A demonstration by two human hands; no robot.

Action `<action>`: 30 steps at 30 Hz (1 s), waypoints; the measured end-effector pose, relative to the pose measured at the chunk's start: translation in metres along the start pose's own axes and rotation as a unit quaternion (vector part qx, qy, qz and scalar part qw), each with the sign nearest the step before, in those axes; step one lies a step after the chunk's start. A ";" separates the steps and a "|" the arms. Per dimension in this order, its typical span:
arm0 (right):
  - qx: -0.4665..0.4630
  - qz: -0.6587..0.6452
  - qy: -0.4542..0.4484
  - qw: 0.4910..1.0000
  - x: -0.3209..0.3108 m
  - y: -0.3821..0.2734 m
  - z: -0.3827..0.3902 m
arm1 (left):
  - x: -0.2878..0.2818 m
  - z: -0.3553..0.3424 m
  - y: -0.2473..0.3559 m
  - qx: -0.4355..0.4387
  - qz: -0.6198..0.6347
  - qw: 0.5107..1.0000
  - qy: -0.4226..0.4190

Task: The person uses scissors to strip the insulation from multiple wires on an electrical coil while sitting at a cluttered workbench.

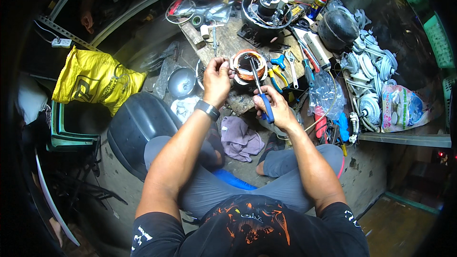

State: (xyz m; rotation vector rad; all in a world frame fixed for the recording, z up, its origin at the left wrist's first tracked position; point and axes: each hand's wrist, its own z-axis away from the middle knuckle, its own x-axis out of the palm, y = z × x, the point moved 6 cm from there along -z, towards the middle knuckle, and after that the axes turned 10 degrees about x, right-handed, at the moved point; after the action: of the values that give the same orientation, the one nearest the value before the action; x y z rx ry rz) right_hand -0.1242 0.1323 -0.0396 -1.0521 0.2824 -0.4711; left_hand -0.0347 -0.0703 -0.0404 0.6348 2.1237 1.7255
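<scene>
Black T-shirt [247, 231] w/ orange print is nearest the head cam, grey trousers [209, 190] beyond it. L hand [217, 77] is at the L edge of a copper coil [236, 62], fingers bent in — can't tell how far closed or if it grips anything. R hand [277, 108] is curled round a long blue-handled tool [266, 104], tip at the coil's opening. Coil sits near the front edge of the wooden surface [226, 35]. To its R: yellow-handled pliers [274, 80] & a wrench [292, 70]. Purple cloth [239, 138] on the floor btwn the feet.
</scene>
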 end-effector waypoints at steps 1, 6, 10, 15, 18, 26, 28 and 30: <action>0.009 -0.010 -0.017 1.000 -0.003 -0.004 0.004 | 0.002 0.001 0.026 0.136 -0.164 0.977 -0.001; 0.038 -0.048 -0.024 0.998 -0.043 -0.026 0.035 | 0.046 0.029 0.094 0.381 -0.413 0.805 -0.193; 0.083 -0.005 0.006 0.997 -0.057 -0.016 0.031 | 0.069 0.026 0.077 0.357 -0.483 0.765 -0.231; 0.096 0.076 -0.011 0.992 -0.052 -0.001 0.025 | 0.080 0.015 0.073 0.326 -0.539 0.737 -0.243; 0.096 0.079 -0.014 0.992 -0.053 -0.004 0.026 | 0.082 0.018 0.074 0.322 -0.537 0.735 -0.262; 0.083 0.176 -0.022 0.981 -0.056 -0.008 0.023 | 0.093 -0.015 0.075 0.241 -0.512 0.729 -0.384; 0.078 0.205 -0.030 0.975 -0.052 -0.003 0.019 | 0.106 -0.029 0.080 0.212 -0.532 0.693 -0.438; 0.074 0.220 -0.039 0.972 -0.046 -0.001 0.015 | 0.122 -0.045 0.083 0.214 -0.548 0.634 -0.502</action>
State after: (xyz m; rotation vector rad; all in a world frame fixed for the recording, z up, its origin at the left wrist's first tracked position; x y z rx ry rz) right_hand -0.1572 0.1668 -0.0317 -0.8283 0.3917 -0.0495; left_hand -0.1498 -0.0285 0.0531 0.1581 1.3943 0.0486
